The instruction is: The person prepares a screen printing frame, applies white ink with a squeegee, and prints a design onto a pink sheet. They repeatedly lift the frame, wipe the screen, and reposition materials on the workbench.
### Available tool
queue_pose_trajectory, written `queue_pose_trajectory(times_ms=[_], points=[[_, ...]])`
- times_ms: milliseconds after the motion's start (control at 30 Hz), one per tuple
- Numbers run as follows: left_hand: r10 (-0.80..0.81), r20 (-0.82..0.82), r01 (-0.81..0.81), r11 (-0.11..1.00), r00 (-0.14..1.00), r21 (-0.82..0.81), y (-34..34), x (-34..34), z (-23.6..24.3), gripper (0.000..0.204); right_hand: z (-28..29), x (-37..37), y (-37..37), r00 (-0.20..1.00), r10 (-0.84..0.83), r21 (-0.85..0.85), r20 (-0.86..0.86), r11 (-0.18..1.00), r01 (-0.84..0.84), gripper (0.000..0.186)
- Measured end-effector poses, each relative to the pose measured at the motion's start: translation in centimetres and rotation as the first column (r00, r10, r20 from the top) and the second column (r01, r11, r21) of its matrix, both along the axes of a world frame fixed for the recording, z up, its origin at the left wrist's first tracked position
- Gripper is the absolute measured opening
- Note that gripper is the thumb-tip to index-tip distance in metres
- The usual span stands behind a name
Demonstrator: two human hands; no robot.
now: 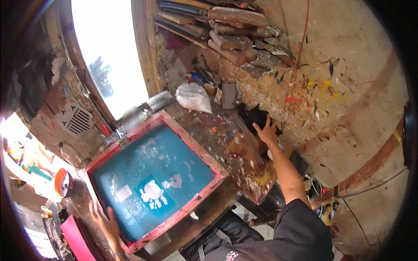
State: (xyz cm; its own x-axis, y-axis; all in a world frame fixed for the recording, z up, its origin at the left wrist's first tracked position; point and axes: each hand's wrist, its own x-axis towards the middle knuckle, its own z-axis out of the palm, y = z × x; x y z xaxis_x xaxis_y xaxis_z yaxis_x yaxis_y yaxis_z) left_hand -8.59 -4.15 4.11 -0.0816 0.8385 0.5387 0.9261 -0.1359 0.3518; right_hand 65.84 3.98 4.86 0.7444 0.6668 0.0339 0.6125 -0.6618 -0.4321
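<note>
Our left hand lies spread on the red-framed screen; our right hand, fingers spread, touches black cloth, not yet lifted.

A red-framed printing screen with teal mesh and white figures; yellow and red paint splatters the tan wall.

white plastic bag on bench | stacked wood scraps on shelf | orange bowl far left
</note>
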Motion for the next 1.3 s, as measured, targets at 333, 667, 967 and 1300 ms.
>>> queue_pose_trajectory(times_ms=[333, 667, 967, 1300], points=[[0.001, -0.252, -0.095, 0.927, 0.968, -0.362, -16.2, 12.2, -0.1, 0.101, -5.5, 2.6, 5.0, 0.961, -0.127, 0.011, 0.244, 0.992, 0.128, 0.054], [0.224, -0.354, -0.184, 0.973, 0.908, 0.143, -16.8, 6.7, -6.7, 0.091, 10.8, -10.7, 2.1, 0.494, 0.644, 0.704, -0.584, 0.705, -0.087, 0.062], [0.338, -0.335, -0.244, 0.925, 0.88, 0.291, -15.7, 7.4, -8.8, 0.091, 9.5, -36.6, 11.0, -0.011, 1.0, -0.006, 0.006, -0.011, -1.0, 0.033], [0.338, -0.342, -0.269, 0.934, 0.877, 0.235, -17.2, 8.4, -9.3, 0.06, -2.5, -50.1, 9.7, -0.574, 0.798, 0.088, 0.187, -0.595, -0.799, 0.044]])
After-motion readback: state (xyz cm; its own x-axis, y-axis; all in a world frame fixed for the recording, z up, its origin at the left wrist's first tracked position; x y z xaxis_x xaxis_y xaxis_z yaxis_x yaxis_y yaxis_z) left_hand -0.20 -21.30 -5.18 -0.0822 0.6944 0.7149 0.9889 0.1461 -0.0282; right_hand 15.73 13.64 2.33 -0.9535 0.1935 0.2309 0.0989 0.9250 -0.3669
